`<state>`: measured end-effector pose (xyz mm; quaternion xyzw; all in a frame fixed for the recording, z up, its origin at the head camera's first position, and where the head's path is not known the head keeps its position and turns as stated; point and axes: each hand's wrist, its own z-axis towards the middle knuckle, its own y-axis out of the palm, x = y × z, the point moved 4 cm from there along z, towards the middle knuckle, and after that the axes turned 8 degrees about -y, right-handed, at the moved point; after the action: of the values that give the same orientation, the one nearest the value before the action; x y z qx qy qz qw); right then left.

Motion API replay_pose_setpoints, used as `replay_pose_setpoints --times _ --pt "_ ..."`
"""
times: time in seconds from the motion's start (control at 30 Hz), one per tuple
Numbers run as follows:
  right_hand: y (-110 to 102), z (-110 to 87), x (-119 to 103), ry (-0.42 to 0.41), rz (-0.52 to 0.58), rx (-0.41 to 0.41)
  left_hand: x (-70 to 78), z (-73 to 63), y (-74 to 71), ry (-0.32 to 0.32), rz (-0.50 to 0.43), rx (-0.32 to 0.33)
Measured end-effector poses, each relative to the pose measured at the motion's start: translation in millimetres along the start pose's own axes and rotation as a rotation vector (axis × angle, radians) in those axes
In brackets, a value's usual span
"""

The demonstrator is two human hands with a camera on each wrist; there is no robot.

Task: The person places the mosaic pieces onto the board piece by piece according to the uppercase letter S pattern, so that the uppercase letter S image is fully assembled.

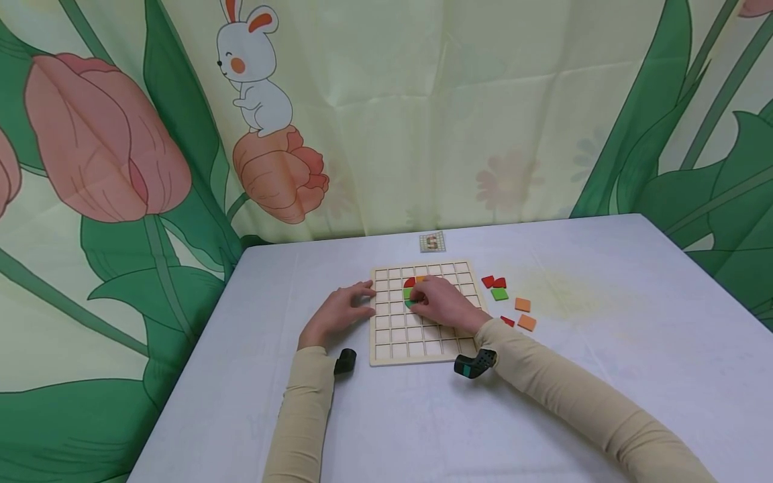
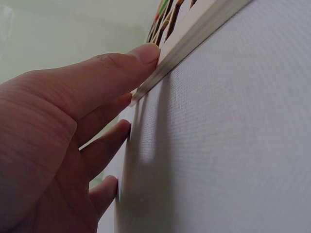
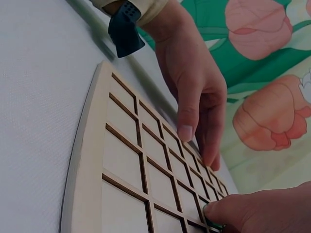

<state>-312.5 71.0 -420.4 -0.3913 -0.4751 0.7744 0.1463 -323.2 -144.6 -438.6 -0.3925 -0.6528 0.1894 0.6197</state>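
Note:
A square wooden grid board [image 1: 386,335] lies on the table. My left hand [image 1: 339,310] is at its left edge, thumb touching the frame [image 2: 194,29] and the other fingers spread and nearly straight. Over the board's upper middle, my right hand [image 1: 443,303] bends its fingers and pinches a dark green piece [image 1: 408,304] at a grid cell. Part of that piece [image 3: 214,224] shows beneath the thumb in the right wrist view. Just above sit a light green square [image 1: 407,293], a red rounded piece [image 1: 410,282] and an orange piece [image 1: 420,278], partly covered by the right hand.
Loose red pieces [image 1: 499,283], a green square [image 1: 499,294] and orange squares [image 1: 523,305] lie right of the board. A small pattern card [image 1: 432,242] lies behind it. A printed curtain [image 1: 386,134] hangs along the table's far edge.

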Motion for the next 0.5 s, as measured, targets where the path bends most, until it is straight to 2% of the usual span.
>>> replay_pose_setpoints --times 0.5 --pt "-1.5 -1.7 1.5 0.023 0.007 0.004 -1.7 1.2 0.2 0.007 0.009 -0.004"
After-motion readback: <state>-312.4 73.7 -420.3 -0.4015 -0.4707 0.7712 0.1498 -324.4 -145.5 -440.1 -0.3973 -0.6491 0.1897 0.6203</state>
